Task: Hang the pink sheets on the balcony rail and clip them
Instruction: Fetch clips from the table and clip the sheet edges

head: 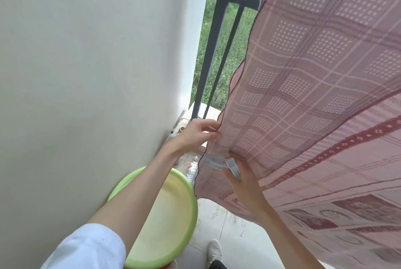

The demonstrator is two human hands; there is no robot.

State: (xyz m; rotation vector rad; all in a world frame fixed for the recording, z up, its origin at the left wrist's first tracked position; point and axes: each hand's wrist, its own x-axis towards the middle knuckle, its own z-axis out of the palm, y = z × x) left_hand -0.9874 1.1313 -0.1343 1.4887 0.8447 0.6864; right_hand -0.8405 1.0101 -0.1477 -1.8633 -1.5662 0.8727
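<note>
Down by the lower left edge of the pink sheet point(303, 86), close to the foot of the balcony rail point(213, 36) and just beside the white wall point(86, 73): hanging already, draping down from the upper right and billowing toward the camera. Looking thin and light, nearly see-through, soft and limp, so likely lifting in any breeze and slipping along the metal unless clipped. Best taken at the dark stitched hem, where the cloth is firmest, rather than in the loose middle.

Left hand point(196, 133) reaching forward from a white sleeve point(86, 249), pinching the hem between thumb and curled fingertips, pulling the edge taut. Right hand point(245, 179) coming up from beneath the fabric, fingers curled round a pale plastic clip point(221, 163), with the cloth lying across the knuckles. Possibly also gripping a fold of the sheet together with the clip; hard telling, since the fabric is covering most of the fingers.

Standing below the left forearm, a green basin point(165, 214) on the tiled floor point(238, 236), well apart from the rail. Showing beyond the bars, grass point(230, 56).

Judging from this: smoothing and positioning the edge under way, clipping not yet done at this corner.
</note>
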